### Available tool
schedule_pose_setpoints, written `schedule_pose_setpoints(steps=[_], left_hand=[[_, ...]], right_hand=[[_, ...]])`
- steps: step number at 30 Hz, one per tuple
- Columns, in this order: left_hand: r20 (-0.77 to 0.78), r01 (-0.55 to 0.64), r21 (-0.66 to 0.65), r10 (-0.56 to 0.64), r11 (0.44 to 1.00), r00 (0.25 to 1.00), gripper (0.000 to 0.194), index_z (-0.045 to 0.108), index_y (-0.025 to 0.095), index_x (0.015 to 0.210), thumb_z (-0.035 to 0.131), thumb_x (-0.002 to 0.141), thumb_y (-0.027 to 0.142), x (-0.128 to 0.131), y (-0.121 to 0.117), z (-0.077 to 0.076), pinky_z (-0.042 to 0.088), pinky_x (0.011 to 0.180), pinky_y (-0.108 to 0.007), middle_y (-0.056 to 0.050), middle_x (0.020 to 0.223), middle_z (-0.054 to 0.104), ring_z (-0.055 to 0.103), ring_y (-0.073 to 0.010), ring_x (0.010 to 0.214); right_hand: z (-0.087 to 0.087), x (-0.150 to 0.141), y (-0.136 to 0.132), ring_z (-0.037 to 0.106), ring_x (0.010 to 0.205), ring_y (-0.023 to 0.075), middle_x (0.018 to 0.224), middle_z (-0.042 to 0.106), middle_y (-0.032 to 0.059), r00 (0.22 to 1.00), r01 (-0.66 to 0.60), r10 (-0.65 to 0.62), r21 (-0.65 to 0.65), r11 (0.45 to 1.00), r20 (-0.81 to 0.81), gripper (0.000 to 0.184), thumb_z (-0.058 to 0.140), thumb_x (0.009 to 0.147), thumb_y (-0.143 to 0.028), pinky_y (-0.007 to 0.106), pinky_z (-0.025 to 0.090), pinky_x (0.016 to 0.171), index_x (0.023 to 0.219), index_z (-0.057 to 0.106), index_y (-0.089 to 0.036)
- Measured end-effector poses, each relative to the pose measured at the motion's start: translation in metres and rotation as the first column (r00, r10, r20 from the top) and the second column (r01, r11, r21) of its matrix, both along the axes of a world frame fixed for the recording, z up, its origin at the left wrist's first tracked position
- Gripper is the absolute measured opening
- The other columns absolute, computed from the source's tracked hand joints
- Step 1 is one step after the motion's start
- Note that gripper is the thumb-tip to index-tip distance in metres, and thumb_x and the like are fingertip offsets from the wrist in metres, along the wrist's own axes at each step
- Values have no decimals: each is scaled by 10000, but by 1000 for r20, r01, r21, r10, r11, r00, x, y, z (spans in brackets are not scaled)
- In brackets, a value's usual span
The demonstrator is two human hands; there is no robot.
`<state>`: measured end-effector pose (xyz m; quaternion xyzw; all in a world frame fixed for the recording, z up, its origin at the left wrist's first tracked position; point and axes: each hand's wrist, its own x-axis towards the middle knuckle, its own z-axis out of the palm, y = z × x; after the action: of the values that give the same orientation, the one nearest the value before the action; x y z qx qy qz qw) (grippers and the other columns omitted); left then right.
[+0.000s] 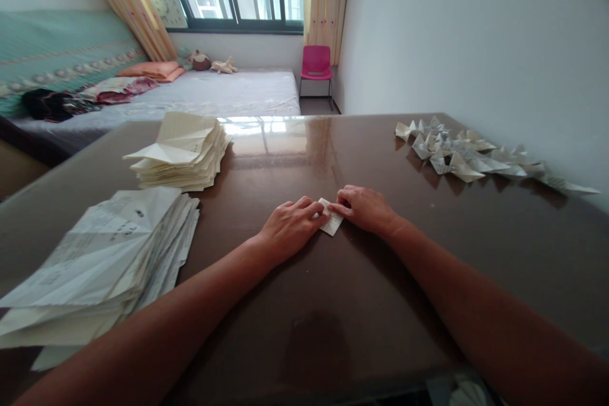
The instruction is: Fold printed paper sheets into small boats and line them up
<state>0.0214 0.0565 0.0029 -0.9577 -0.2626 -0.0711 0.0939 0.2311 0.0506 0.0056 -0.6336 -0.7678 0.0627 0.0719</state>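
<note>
A small folded paper square (332, 224) lies on the brown table, turned so that one corner points toward me. My left hand (294, 223) rests on the table with its fingertips on the paper's left side. From the other side, my right hand (365, 208) presses on the paper's upper right part with its thumb, the other fingers curled in. Both hands are closed at the paper, and their fingertips cover part of it.
Left of my arms are a stack of printed paper sheets (102, 254) and, behind it, a stack of cream sheets (183, 152). Several folded paper pieces (466, 155) sit at the right by the wall. Beyond the table (266, 317) are a bed (247, 92) and a pink chair (316, 65).
</note>
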Motion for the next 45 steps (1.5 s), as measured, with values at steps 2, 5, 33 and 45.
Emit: schedule_pose_setpoints(steps=[2,5,33,45], left_hand=[[7,2,-11,-2,1000,1000,281,555,301,1214,416,970,291,-1,1,0,436,727,-274,-17,1159,605,509,-178,1058],[39,17,-25,-16,1000,999,312,524,323,1262,408,974,295,-2,2,-2,440,771,-274,-8,1228,581,498,-170,1075],[69,-53,-9,53,999,996,302,555,304,1230,435,956,266,1,-6,-7,438,768,-326,13,1270,582,493,-204,1088],[178,1,-27,4,1000,984,290,634,246,1143,419,948,237,-2,-5,-13,489,791,-314,-39,1117,632,519,-193,991]], right_hand=[[-3,2,-1,571,742,145,877,635,10,1000,-11,12,35,999,-16,396,459,885,-582,260,271,551,780,611,-231],[-6,7,-2,558,727,135,885,617,8,999,-36,39,71,997,-36,391,475,877,-589,252,284,558,800,591,-224],[-4,23,-4,555,717,144,846,656,28,953,-43,48,22,999,-299,319,535,850,-494,245,368,625,843,668,-204],[-4,9,-8,547,645,128,717,626,-8,935,-46,21,-63,997,-355,189,647,765,-370,240,370,582,730,568,-202]])
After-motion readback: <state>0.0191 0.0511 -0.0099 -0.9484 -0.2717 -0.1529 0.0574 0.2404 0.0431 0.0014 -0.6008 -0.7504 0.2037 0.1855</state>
